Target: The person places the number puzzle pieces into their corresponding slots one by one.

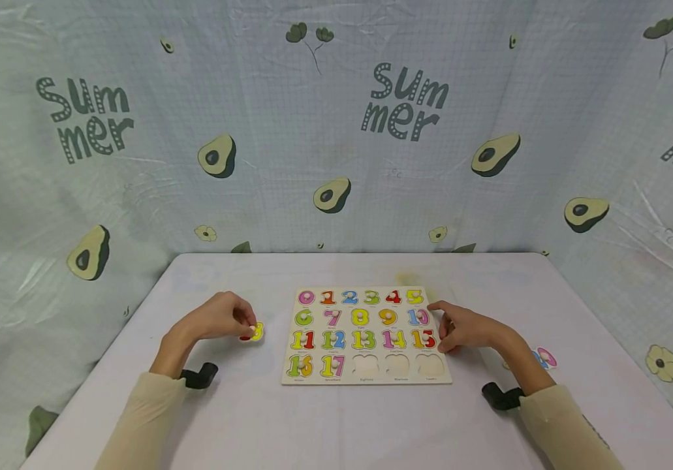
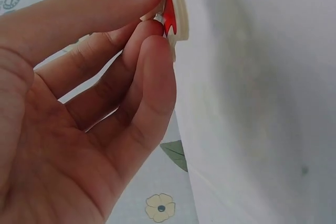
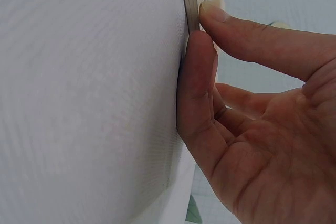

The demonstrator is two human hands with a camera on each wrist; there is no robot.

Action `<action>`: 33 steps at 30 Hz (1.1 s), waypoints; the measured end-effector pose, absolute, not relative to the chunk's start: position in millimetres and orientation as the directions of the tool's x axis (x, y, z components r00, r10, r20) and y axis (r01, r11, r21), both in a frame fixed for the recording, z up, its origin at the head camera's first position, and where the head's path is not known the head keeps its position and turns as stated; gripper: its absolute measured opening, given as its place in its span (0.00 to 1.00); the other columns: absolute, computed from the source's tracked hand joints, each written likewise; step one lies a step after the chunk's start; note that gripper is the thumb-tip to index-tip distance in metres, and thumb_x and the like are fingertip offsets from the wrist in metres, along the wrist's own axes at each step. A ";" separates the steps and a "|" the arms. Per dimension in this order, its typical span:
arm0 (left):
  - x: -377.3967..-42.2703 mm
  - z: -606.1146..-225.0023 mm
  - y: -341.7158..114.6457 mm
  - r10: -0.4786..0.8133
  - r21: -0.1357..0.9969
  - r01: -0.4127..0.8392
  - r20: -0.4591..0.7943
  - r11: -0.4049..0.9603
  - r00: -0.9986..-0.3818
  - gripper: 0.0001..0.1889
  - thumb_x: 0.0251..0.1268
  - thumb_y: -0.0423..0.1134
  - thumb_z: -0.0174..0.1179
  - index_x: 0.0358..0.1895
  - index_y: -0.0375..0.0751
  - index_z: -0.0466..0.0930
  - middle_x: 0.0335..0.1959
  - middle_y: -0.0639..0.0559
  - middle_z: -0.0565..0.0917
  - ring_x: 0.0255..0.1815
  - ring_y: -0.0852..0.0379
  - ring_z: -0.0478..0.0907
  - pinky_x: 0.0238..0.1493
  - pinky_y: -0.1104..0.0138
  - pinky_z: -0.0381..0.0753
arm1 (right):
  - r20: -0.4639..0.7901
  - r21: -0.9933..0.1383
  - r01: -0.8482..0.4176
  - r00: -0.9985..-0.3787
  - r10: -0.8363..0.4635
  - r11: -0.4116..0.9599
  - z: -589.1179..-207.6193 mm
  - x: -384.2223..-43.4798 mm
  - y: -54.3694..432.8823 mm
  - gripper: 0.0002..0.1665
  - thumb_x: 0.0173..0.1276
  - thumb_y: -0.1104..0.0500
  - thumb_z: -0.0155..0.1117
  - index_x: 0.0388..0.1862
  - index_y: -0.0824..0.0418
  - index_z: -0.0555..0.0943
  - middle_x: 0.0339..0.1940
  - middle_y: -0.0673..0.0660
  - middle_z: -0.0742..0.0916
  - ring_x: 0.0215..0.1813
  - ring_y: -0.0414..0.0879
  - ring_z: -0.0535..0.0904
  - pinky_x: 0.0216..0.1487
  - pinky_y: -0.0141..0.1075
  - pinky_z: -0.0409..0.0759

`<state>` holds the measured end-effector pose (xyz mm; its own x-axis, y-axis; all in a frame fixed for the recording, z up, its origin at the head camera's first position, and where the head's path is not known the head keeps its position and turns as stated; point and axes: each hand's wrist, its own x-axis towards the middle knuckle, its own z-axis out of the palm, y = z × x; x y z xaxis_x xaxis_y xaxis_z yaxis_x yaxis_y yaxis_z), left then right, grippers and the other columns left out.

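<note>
My left hand (image 1: 224, 316) is over the left part of the table, its thumb and fingertips pinching a number puzzle piece (image 1: 258, 331) with a yellow 8 and a red part. In the left wrist view the piece (image 2: 181, 11) stands edge-on at the fingertips, mostly hidden by them. Right of it lies a wooden number puzzle board (image 1: 344, 329), filled from 0 to 17, with three bare recesses in the bottom row. My right hand (image 1: 468, 326) touches the board's right edge, thumb and index finger spread apart along it; the right wrist view shows the thumb (image 3: 236, 30) at that edge.
A blue and pink number piece (image 1: 544, 358) lies on the table beyond my right wrist, with a bit of another yellowish piece showing beside the forearm. Black wrist mounts (image 1: 201, 376) hang near both wrists. A printed curtain (image 1: 336, 130) surrounds the white table (image 1: 336, 424).
</note>
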<state>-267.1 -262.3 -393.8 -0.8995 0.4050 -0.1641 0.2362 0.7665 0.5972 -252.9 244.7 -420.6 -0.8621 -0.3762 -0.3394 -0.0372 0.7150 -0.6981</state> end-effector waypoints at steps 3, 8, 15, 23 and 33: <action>-265.7 -391.3 -257.8 0.407 0.591 0.249 -0.149 0.767 -0.901 0.04 0.56 0.32 0.73 0.31 0.42 0.87 0.28 0.53 0.86 0.29 0.57 0.78 0.36 0.63 0.79 | -0.340 -0.696 -0.036 -0.863 -0.374 0.717 -420.5 -252.7 244.2 0.51 0.59 0.66 0.75 0.77 0.69 0.59 0.34 0.56 0.78 0.35 0.47 0.76 0.39 0.37 0.80; -263.4 -388.8 -249.9 0.431 0.589 0.282 -0.125 0.757 -0.894 0.04 0.58 0.32 0.73 0.31 0.42 0.87 0.28 0.54 0.86 0.29 0.57 0.78 0.35 0.64 0.80 | -0.339 -0.697 -0.036 -0.863 -0.373 0.717 -420.1 -252.2 243.6 0.51 0.59 0.66 0.75 0.77 0.70 0.60 0.34 0.56 0.78 0.35 0.47 0.76 0.39 0.37 0.79; -259.6 -385.5 -236.2 0.444 0.598 0.317 -0.073 0.736 -0.893 0.03 0.58 0.33 0.73 0.32 0.42 0.88 0.26 0.55 0.86 0.28 0.58 0.78 0.33 0.66 0.79 | -0.336 -0.704 -0.038 -0.862 -0.380 0.709 -419.8 -252.0 243.5 0.51 0.58 0.67 0.75 0.77 0.70 0.60 0.34 0.56 0.78 0.35 0.47 0.76 0.40 0.37 0.79; -257.1 -383.6 -222.3 0.457 0.596 0.348 -0.036 0.724 -0.889 0.03 0.58 0.33 0.74 0.33 0.42 0.88 0.26 0.55 0.86 0.29 0.58 0.78 0.32 0.68 0.79 | -0.338 -0.704 -0.037 -0.861 -0.381 0.709 -420.3 -253.0 243.9 0.51 0.59 0.67 0.75 0.77 0.70 0.59 0.34 0.56 0.78 0.35 0.47 0.77 0.40 0.37 0.80; -251.0 -383.6 -204.1 0.484 0.599 0.381 -0.012 0.704 -0.875 0.04 0.57 0.34 0.75 0.32 0.43 0.88 0.26 0.56 0.84 0.30 0.59 0.77 0.32 0.70 0.79 | -0.336 -0.708 -0.038 -0.860 -0.384 0.706 -419.4 -252.9 243.5 0.51 0.59 0.67 0.75 0.77 0.71 0.59 0.35 0.56 0.78 0.36 0.47 0.76 0.40 0.37 0.80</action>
<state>-251.0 -204.1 -383.6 -0.8751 0.4837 -0.0123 0.3808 0.7041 0.5993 -252.9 243.5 -419.4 -0.8600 -0.3837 -0.3363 -0.0381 0.7056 -0.7076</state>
